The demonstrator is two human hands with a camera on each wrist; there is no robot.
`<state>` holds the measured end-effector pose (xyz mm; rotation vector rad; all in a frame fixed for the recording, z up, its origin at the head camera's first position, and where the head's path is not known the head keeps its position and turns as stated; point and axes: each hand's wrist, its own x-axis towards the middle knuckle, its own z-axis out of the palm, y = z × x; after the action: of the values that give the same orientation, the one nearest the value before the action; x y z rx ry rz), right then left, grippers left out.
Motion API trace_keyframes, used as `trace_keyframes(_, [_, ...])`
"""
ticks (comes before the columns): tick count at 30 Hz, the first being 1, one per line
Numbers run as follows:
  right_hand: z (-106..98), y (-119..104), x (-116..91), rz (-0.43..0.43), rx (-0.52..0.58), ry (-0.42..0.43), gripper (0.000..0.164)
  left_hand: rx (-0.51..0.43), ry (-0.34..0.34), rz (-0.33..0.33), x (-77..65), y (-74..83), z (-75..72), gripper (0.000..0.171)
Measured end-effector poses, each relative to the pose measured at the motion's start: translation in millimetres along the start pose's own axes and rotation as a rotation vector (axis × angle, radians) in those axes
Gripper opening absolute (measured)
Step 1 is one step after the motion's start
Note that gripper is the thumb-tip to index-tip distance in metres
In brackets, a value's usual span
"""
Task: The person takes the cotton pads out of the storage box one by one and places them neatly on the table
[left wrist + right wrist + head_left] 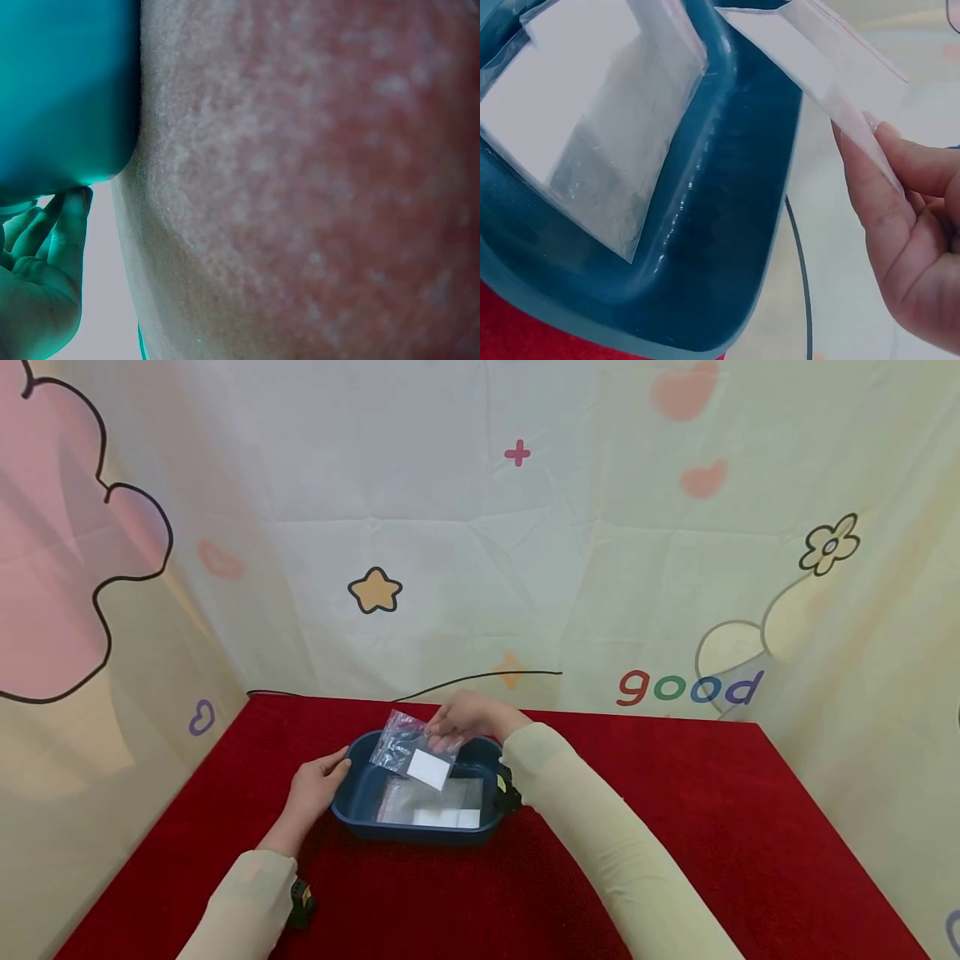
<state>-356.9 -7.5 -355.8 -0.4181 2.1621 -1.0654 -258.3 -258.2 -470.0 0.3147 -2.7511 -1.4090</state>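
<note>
A blue plastic basin point(360, 802) sits on the red cloth. At its left end my left hand point(311, 789) holds the rim, thumb uppermost; the left wrist view catches the fingers point(69, 232) against the basin's outer wall. My right hand point(472, 717) pinches a clear zip-lock bag point(397, 745) by its edge, tilted above the basin. A white card or label point(429, 769) shows at that bag's lower corner. Inside the basin lie other clear bags point(622, 150), also with white patches; how many overlap there is unclear.
Red cloth point(660, 777) covers the table. Behind it hangs a pale printed curtain point(450, 635) that also closes off both sides. Each wrist wears a dark strapped device, such as the one at the right cuff point(508, 792).
</note>
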Motion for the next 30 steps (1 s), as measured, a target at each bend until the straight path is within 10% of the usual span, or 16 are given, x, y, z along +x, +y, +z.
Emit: trace_keyframes(30, [3, 25, -34, -0.024, 0.34, 0.123, 0.031, -0.01, 0.008, 0.037, -0.7, -0.6, -1.7, 0.048])
